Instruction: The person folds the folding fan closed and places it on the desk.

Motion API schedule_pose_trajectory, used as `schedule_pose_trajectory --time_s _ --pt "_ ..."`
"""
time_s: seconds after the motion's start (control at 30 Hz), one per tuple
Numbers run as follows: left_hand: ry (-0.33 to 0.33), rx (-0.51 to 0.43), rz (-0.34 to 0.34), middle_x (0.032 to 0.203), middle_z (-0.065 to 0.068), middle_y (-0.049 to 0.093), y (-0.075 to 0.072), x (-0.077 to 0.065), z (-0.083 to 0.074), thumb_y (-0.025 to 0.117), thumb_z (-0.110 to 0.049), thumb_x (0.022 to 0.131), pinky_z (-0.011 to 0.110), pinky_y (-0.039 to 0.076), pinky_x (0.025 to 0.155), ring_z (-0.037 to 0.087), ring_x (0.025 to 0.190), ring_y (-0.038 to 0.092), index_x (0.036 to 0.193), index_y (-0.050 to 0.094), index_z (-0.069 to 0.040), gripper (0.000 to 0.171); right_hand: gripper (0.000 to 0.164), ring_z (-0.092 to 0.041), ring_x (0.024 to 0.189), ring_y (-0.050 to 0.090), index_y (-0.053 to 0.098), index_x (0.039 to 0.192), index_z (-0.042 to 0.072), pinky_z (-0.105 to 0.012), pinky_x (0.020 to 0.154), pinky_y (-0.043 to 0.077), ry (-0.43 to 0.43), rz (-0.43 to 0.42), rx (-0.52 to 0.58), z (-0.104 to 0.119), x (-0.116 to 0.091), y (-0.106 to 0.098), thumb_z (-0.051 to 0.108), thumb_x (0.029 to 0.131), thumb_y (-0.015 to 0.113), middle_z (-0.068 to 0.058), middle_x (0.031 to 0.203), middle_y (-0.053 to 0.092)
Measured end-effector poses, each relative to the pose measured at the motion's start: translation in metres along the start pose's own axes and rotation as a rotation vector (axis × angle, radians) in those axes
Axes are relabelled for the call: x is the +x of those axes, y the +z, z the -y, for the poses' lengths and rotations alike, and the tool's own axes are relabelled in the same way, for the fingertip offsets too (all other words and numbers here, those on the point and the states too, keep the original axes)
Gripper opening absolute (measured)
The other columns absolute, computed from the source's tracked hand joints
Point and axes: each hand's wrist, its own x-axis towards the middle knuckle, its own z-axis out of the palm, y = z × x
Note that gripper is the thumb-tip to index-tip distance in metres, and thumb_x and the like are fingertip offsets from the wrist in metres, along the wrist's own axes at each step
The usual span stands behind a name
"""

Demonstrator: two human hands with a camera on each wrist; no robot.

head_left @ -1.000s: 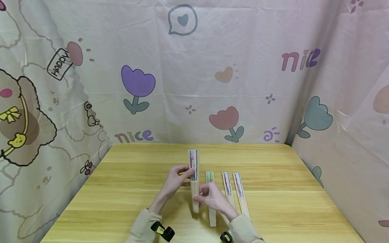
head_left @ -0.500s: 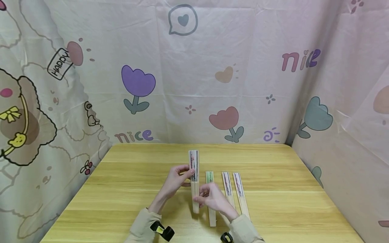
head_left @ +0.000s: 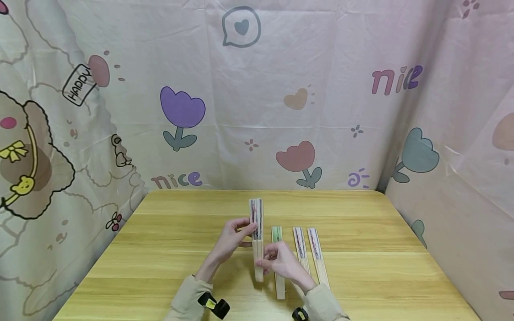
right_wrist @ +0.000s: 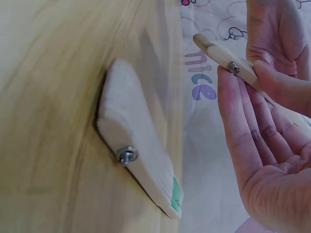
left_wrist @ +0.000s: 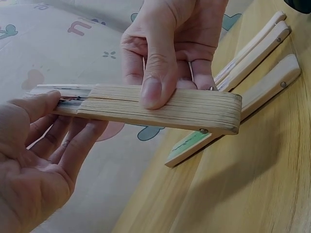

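A closed folding fan [head_left: 258, 249] with pale wooden ribs and a white printed leaf is held up over the table by both hands. My left hand [head_left: 233, 236] grips it along the printed upper part, thumb on the near face. Lower down, my right hand [head_left: 281, 258] pinches the bare ribs between thumb and fingers. In the left wrist view the folded ribs [left_wrist: 170, 109] face the camera, with a metal rivet [left_wrist: 203, 130] near the end. Beside it on the table lies another closed fan with a green leaf [head_left: 279, 285], also seen in the right wrist view.
Two more closed fans, a white-leafed one [head_left: 300, 243] and another [head_left: 316, 245], lie side by side to the right, the first partly behind my right hand. The wooden table [head_left: 180, 209] ends at a printed cloth backdrop [head_left: 249, 89]. Cloth also hangs along both sides.
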Motion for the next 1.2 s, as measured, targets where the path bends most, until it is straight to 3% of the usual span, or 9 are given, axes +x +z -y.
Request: schedule_pose_trajectory --time_s 0.23,0.47,0.73,0.97,1.07,1.2 --pt "-0.015 0.011 -0.045 0.095 0.018 0.062 0.005 -0.006 -0.016 0.059 -0.019 0.085 0.044 0.057 0.074 0.018 0.082 0.064 0.103 0.059 0.006 0.031 0.014 -0.047 0.065 0.06 0.059 0.078 -0.01 -0.05 0.061 0.055 0.026 -0.038 0.023 0.01 -0.004 0.001 0.003 0.076 0.065 -0.027 0.074 0.064" --pt "-0.013 0.064 -0.113 0.095 0.018 0.063 0.011 -0.007 -0.034 0.058 -0.019 0.087 0.043 0.058 0.07 0.018 0.078 0.064 0.103 0.061 0.002 0.027 0.013 -0.049 0.062 0.058 0.061 0.075 -0.008 -0.052 0.058 0.054 0.002 -0.017 -0.036 0.011 -0.005 0.001 0.004 0.075 0.066 -0.026 0.07 0.064" --pt "0.009 0.127 -0.134 0.093 0.022 0.064 0.014 -0.008 -0.042 0.056 -0.02 0.088 0.038 0.059 0.066 0.023 0.079 0.064 0.101 0.062 0.001 0.026 0.011 -0.044 0.06 0.06 0.063 0.074 -0.004 -0.05 0.055 0.054 0.001 -0.029 -0.092 -0.006 0.002 0.001 0.006 0.076 0.067 -0.021 0.067 0.065" --pt "0.029 0.168 -0.118 0.089 0.024 0.064 0.017 -0.009 -0.043 0.05 -0.019 0.091 0.036 0.059 0.066 0.031 0.081 0.063 0.1 0.062 0.002 0.025 0.011 -0.042 0.058 0.061 0.063 0.073 -0.003 -0.049 0.054 0.055 -0.002 -0.042 -0.095 -0.011 0.004 0.001 0.007 0.076 0.067 -0.019 0.067 0.065" --pt "0.029 0.174 -0.101 0.088 0.023 0.063 0.017 -0.008 -0.042 0.049 -0.019 0.092 0.035 0.059 0.066 0.029 0.081 0.063 0.099 0.061 0.002 0.025 0.012 -0.03 0.052 0.061 0.062 0.073 -0.005 -0.05 0.054 0.054 -0.011 -0.034 -0.095 0.003 -0.001 0.0 0.006 0.076 0.066 -0.022 0.068 0.065" --pt "0.032 0.161 -0.059 0.089 0.025 0.063 0.014 -0.008 -0.042 0.048 -0.019 0.092 0.037 0.059 0.068 0.026 0.08 0.063 0.099 0.06 0.003 0.025 0.013 -0.026 0.051 0.061 0.062 0.072 -0.003 -0.048 0.053 0.055 -0.021 -0.025 -0.097 -0.003 0.0 -0.001 0.008 0.076 0.067 -0.021 0.067 0.065"
